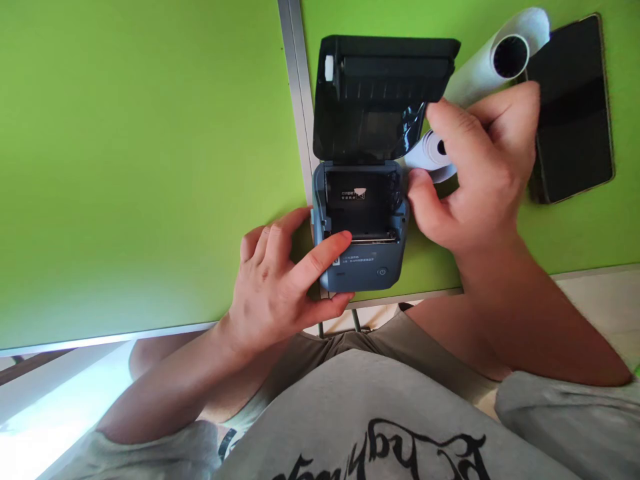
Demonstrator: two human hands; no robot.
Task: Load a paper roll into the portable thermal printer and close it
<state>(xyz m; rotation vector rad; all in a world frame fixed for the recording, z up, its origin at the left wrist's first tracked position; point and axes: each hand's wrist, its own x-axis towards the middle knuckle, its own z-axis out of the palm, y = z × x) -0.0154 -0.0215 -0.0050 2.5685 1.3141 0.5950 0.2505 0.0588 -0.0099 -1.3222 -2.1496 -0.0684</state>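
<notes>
Left hand [273,280] steadying printer [357,233] at table edge [430,293]

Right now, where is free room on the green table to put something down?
Left of the metal seam, beyond the left hand, the green table is bare. Right of the printer it is crowded: right hand, small paper roll, big roll, phone.
</notes>
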